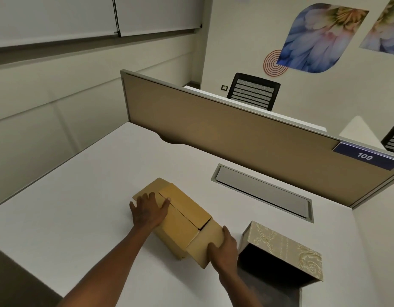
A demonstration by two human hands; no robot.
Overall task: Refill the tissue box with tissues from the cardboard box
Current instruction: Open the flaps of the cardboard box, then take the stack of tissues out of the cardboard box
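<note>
Left hand flat and spread on cardboard box, right hand gripping its end flap; yanking could tear flap or knock tissue box.

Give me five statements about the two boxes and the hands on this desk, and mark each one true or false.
1. Both hands are on the cardboard box. True: the left hand lies flat on its top and the right hand holds its near end flap.
2. The patterned tissue box stands to the left of the cardboard box. False: it is to its right.
3. Loose tissues lie on the desk. False: none are visible.
4. The tissue box's dark inside faces the person. True.
5. The blue sign on the partition reads 901. False: it reads 109.
</note>
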